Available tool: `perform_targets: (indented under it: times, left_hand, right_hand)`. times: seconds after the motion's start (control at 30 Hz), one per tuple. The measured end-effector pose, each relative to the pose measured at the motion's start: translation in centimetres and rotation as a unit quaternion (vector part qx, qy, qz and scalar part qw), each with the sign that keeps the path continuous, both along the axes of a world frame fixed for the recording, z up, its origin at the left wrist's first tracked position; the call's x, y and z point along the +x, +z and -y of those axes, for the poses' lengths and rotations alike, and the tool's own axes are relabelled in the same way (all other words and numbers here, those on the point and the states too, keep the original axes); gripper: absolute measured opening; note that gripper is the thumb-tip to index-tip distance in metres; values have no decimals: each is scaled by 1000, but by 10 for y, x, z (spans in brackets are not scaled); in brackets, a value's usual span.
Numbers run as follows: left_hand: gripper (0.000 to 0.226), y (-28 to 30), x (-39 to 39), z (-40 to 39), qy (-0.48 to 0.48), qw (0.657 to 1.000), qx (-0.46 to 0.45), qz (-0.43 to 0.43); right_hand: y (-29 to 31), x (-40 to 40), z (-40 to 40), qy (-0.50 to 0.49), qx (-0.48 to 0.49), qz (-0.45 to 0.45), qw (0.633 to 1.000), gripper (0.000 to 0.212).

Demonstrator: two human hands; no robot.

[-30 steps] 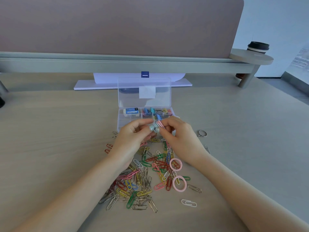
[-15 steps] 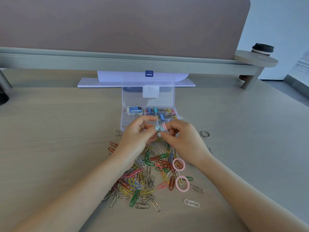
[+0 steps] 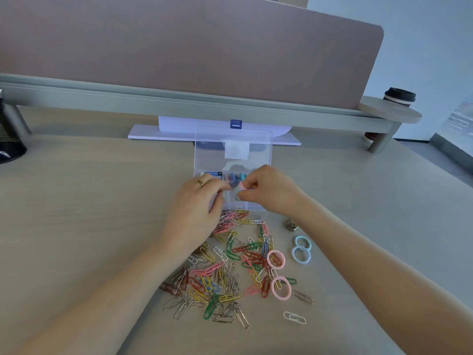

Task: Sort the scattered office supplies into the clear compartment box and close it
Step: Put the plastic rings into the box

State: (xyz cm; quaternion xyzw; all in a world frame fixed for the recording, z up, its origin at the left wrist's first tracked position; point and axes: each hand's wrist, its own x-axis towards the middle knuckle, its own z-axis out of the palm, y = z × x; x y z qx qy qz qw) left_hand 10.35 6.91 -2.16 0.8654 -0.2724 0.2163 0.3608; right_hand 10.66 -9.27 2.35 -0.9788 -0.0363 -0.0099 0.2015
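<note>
Right hand: the right hand (image 3: 268,188) is over the front of the box, fingertips pinched on a small stack of rings (image 3: 240,188), pink one on top; rest of the stack too blurred to count.
Left hand: the left hand (image 3: 197,213) is just left of the stack, palm down, fingers (image 3: 217,184) curled and reaching toward it; grip unclear, probably touching the stack but I cannot tell if it holds anything. Gold band (image 3: 201,182) on one finger.
Box: the clear compartment box (image 3: 231,203) sits on the desk (image 3: 89,201) past the pile, lid (image 3: 233,147) open and standing upright behind it. Back compartments hold an eraser (image 3: 213,174) at left and blue and coloured bits beside it.
Paper clips: the paper clip pile (image 3: 230,265), mixed colours and silver, is spread on the desk nearer than the box, between the two forearms. One white clip (image 3: 294,317) lies apart at the near right.
Loose rings: two pink rings (image 3: 276,259) at the pile's right edge, two light blue rings (image 3: 302,249) touching each other just right of those.
Other: small metal piece (image 3: 291,224) on the desk near the right wrist. Coffee cup (image 3: 399,97) on a round shelf (image 3: 391,114) far right, beside the desk partition (image 3: 179,47).
</note>
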Motion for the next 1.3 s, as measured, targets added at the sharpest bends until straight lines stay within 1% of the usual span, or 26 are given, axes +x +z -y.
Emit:
perform_targets:
  times: [0.07,0.1,0.2,0.3,0.4,0.43,0.5,0.67,0.77,0.8,0.87,0.93,1.03,1.1,1.2,1.3]
  left_hand:
    - [21,0,5,-4,16,1000,-14,-2]
    - [20,0,6,-5,20,1000,-19,2]
    - [20,-2,8,-8,26,999,-23,15]
    - [20,-5,9,-9,26,999,-41,3]
    - [21,-6,10,-9,28,998,-57,-14]
    - [21,-7,10,-10,30,997,-62,-20]
    - [21,-7,11,-10,30,997,-69,-32]
    - [20,-9,10,-10,21,996,-59,-61]
    - [20,-8,8,-7,4,998,-22,-62]
    - [20,-8,7,-6,-3,998,5,-63]
    - [22,-9,5,-3,-12,996,58,-68]
    - [25,-10,5,-3,-13,994,84,-71]
    - [27,-11,6,-4,-10,992,93,-81]
    - [27,-10,6,-4,-10,992,91,-92]
    - [27,-9,5,-3,-11,991,98,-91]
    - [28,-9,6,-3,-17,990,103,-91]
  right_hand:
    - [-5,8,-4,17,34,-28,999,44]
    - [-7,11,-6,18,41,-31,999,48]
    - [-8,15,-9,9,51,-49,997,52]
    - [-1,15,-12,1,45,-77,996,52]
    - [2,21,-11,-26,53,-72,996,53]
    - [3,24,-10,-37,47,-68,996,53]
    - [3,29,-11,-49,4,-70,996,50]
    - [3,35,-24,-55,-162,-100,980,38]
    - [6,36,-33,-57,-225,-95,968,27]
    - [7,36,-36,-54,-234,-96,966,23]
    - [8,37,-39,-51,-247,-109,961,23]
    - [9,37,-38,-48,-249,-129,959,25]
    - [14,34,-35,-26,-224,-155,962,33]
    - [19,30,-34,-5,-228,-171,958,34]
    - [26,24,-36,13,-238,-188,953,34]
    - [30,21,-38,23,-219,-204,954,28]
